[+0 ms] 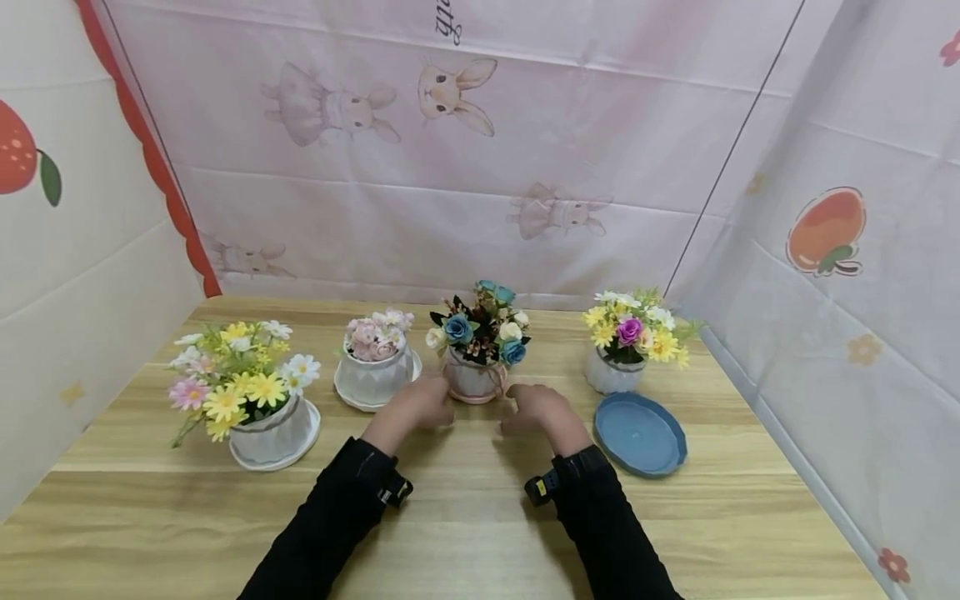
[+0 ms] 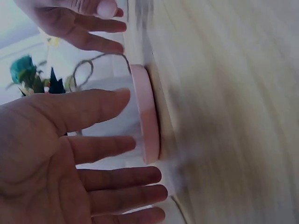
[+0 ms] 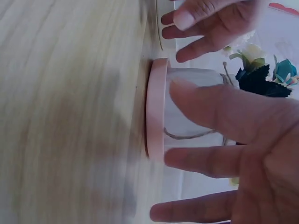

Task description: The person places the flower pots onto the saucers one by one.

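A white pot (image 1: 472,377) of blue and cream artificial flowers (image 1: 487,325) stands on a pink saucer (image 3: 156,112) at the middle of the table, with twine tied round it. My left hand (image 1: 422,402) is at the pot's left side, fingers spread and nearly straight in the left wrist view. On the other side is my right hand (image 1: 534,408), its fingers extended and apart beside the saucer. Neither hand grips the pot; whether any fingertip touches the saucer I cannot tell.
Left of the hands stand a pink-flowered pot (image 1: 375,377) and a yellow-and-white-flowered pot (image 1: 272,433), each on a white saucer. Another flower pot (image 1: 613,372) stands at the right, behind a blue saucer (image 1: 641,437). Printed cloth walls (image 1: 480,167) enclose the wooden table (image 1: 450,533).
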Available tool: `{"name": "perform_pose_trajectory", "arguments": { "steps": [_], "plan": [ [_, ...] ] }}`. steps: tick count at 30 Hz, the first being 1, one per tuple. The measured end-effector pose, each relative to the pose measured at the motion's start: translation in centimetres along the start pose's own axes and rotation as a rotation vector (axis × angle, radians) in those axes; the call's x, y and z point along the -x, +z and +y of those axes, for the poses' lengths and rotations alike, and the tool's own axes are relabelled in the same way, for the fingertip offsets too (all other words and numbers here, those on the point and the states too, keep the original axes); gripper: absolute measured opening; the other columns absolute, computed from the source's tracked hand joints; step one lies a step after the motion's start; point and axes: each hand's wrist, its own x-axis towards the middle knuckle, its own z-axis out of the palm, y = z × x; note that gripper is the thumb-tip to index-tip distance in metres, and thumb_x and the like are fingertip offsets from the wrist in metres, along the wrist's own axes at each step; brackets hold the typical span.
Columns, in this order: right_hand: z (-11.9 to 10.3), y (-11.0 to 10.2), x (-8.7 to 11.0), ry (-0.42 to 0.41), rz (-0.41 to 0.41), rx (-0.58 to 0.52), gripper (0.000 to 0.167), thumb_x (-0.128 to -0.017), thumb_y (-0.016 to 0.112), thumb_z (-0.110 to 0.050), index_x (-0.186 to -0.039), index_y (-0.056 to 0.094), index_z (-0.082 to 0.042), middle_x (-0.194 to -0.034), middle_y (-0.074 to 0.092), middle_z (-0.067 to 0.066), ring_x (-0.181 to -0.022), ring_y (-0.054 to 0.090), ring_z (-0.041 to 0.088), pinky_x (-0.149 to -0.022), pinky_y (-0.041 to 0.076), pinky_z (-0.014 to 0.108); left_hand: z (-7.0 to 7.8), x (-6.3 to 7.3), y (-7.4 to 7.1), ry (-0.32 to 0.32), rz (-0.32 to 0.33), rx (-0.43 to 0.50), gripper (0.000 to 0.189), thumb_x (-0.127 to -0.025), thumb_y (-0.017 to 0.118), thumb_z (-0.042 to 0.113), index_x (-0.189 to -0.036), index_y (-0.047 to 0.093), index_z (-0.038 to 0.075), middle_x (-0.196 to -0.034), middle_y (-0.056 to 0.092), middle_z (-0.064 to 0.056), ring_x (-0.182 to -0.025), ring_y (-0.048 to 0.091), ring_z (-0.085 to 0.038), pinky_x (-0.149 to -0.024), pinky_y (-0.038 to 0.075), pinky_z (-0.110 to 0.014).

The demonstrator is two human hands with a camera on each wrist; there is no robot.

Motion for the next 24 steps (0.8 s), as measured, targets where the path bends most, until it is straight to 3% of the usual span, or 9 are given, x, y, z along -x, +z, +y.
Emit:
{"name": "perform_pose_trajectory", "arguments": {
  "steps": [5,10,16,24],
  "plan": [
    [0.2,0.1,0.3,0.013,-0.007,-0.013,0.06,-0.079,0.074,-0.031,-0.13,0.052,-0.006,-0.125,0.054,0.013,-0.117,0.046,0.035,-0.092,0.039,0.046,0.8,0.9,0.1,0.015,0.026,-0.105,0.021,-0.078,0.071,0.016,-0.092,0.059,0.005,-0.101,0.06,-0.016,-0.083,0.057,-0.025,-0.072,0.049,-0.04],
    [0.2,0.2,0.1,0.01,0.042,-0.043,0.06,-0.08,0.073,-0.028,-0.13,0.052,-0.005,-0.124,0.055,0.014,-0.113,0.05,0.033,-0.089,0.043,0.043,1.4,0.9,0.2,0.044,0.028,-0.104,0.023,-0.077,0.072,0.017,-0.092,0.059,0.006,-0.1,0.061,-0.017,-0.086,0.058,-0.026,-0.073,0.049,-0.04],
    [0.4,0.1,0.1,-0.011,0.054,-0.049,0.059,-0.079,0.074,-0.027,-0.128,0.053,-0.002,-0.121,0.057,0.015,-0.11,0.052,0.033,-0.088,0.043,0.043,1.9,0.7,0.5,0.063,-0.002,-0.114,0.018,-0.077,0.071,0.018,-0.085,0.058,0.009,-0.085,0.058,-0.01,-0.076,0.055,-0.022,-0.067,0.048,-0.038],
    [1.7,-0.5,0.7,0.021,0.06,-0.075,0.058,-0.081,0.072,-0.029,-0.127,0.052,0.0,-0.122,0.055,0.018,-0.11,0.051,0.035,-0.088,0.043,0.045,3.5,0.6,1.0,0.076,-0.02,-0.102,0.021,-0.079,0.072,0.023,-0.087,0.059,0.009,-0.09,0.06,-0.008,-0.078,0.057,-0.021,-0.07,0.049,-0.037]
  ]
}}
